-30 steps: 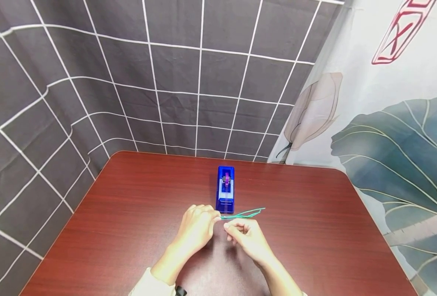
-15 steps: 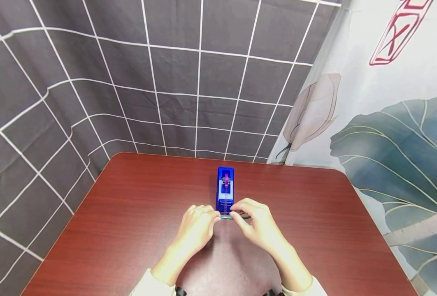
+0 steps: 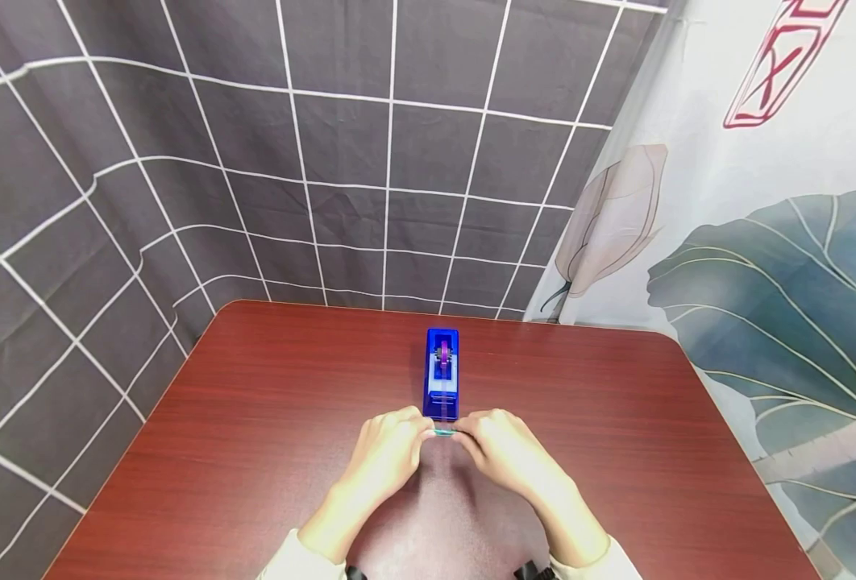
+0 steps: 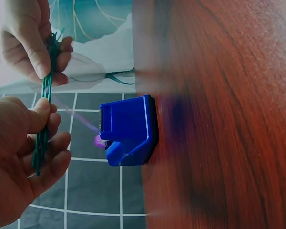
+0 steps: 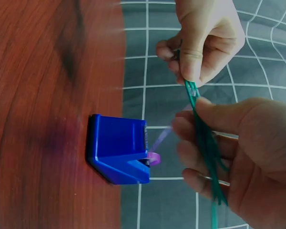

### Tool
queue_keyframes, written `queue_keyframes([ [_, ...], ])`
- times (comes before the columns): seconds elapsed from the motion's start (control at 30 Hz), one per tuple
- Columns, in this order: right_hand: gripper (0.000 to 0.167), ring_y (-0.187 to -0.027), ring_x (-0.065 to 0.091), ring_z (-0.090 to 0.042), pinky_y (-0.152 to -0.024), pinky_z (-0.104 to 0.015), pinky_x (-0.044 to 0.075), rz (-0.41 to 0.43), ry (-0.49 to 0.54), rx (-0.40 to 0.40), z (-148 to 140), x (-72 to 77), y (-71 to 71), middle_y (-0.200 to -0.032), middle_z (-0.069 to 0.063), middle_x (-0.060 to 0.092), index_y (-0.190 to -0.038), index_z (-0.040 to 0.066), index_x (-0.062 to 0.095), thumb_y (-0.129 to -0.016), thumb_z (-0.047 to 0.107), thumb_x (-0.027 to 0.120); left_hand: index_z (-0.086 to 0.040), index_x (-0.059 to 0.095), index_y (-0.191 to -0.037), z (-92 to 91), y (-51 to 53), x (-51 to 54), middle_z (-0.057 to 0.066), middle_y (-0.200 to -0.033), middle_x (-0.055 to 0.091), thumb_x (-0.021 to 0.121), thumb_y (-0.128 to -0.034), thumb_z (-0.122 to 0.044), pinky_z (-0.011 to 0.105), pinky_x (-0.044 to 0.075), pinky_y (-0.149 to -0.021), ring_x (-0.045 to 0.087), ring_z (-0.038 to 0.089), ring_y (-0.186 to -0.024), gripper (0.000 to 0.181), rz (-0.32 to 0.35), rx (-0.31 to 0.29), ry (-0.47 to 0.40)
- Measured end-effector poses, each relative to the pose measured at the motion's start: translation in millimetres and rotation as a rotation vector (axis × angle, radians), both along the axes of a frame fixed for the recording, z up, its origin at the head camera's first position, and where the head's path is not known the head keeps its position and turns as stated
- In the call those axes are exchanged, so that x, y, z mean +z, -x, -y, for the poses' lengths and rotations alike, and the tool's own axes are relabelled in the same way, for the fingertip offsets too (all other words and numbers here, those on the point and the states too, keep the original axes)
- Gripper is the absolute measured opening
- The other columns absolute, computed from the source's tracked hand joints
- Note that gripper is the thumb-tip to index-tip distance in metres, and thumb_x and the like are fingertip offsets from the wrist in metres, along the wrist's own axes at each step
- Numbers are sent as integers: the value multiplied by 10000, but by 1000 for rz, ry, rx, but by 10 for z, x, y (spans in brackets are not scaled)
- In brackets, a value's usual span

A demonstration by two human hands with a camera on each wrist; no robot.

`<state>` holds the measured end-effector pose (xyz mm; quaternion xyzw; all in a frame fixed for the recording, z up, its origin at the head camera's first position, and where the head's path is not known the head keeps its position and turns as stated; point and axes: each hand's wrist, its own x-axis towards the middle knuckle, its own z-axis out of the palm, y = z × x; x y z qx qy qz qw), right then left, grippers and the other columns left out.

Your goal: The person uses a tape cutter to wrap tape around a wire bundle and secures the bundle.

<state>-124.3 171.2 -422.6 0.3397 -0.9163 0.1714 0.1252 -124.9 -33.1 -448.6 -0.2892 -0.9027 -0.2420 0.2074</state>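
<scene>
A bundle of thin green strands [image 3: 443, 432] stretches between both hands, just in front of a blue tape dispenser [image 3: 441, 374]. My left hand [image 3: 388, 451] pinches one part of it between thumb and fingers. With thumb and fingers my right hand [image 3: 508, 451] grips the bundle a short gap away. In the left wrist view the strands [image 4: 46, 86] run through both hands, and a strip of purplish tape [image 4: 78, 117] reaches from the dispenser [image 4: 126, 126] toward them. Loose strand ends [image 5: 214, 167] hang along the palm in the right wrist view.
The dispenser stands on a reddish-brown wooden table [image 3: 290, 370]. A dark curtain with white grid lines [image 3: 341, 145] hangs behind and at the left. At the right is a pale curtain with leaf patterns [image 3: 762, 306].
My right hand has come up to the strands beside my left hand and now grips them, covering their right-hand ends. The left hand has hardly moved, and the dispenser stays in place.
</scene>
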Motion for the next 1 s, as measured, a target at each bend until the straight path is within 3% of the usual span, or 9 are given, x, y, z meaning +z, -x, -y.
queue_keyframes([
  [0.17, 57, -638, 633, -127, -594, -343, 521, -66, 19, -15, 0, -37, -3, -719, 52, 656, -856, 117, 743, -875, 64, 756, -156, 715, -798, 2, 8, -4, -68, -732, 608, 775, -863, -159, 332, 495, -551, 626, 147, -636, 88, 14, -2, -17],
  [0.37, 85, -580, 594, -132, -517, -324, 468, -154, 40, -18, 19, -73, -13, -667, 67, 605, -825, 134, 731, -841, 72, 787, -159, 738, -835, 13, 27, -7, -84, -780, 649, 768, -880, -143, 339, 532, -642, 663, 121, -717, 56, 91, -14, -58],
  [0.5, 117, -538, 534, -134, -496, -316, 422, -218, 55, -5, 17, -97, 0, -633, 71, 553, -790, 134, 704, -823, 65, 792, -163, 748, -850, 19, 33, 6, -76, -777, 658, 747, -900, -156, 354, 530, -631, 675, 143, -715, 51, 128, -1, -89],
  [0.63, 115, -525, 504, -122, -483, -307, 410, -260, 76, 6, 19, -115, 13, -629, 73, 541, -788, 133, 695, -830, 71, 783, -159, 719, -792, 13, 47, 31, -49, -729, 649, 683, -955, -193, 387, 519, -597, 685, 202, -689, 171, 128, 36, -97],
  [0.8, 105, -529, 521, -133, -482, -309, 417, -296, 79, 12, 32, -121, 17, -642, 65, 558, -795, 132, 690, -844, 82, 768, -184, 524, -614, 2, 59, 66, -54, -611, 486, 627, -998, -214, 400, 468, -543, 611, 238, -596, 399, 147, 65, -75],
  [1.0, 91, -536, 521, -130, -489, -312, 421, -311, 79, -4, 33, -125, 19, -654, 66, 566, -806, 132, 696, -856, 90, 760, -179, 557, -611, -15, 60, 59, -67, -612, 445, 656, -977, -189, 367, 443, -542, 523, 166, -559, 379, 168, 62, -103],
])
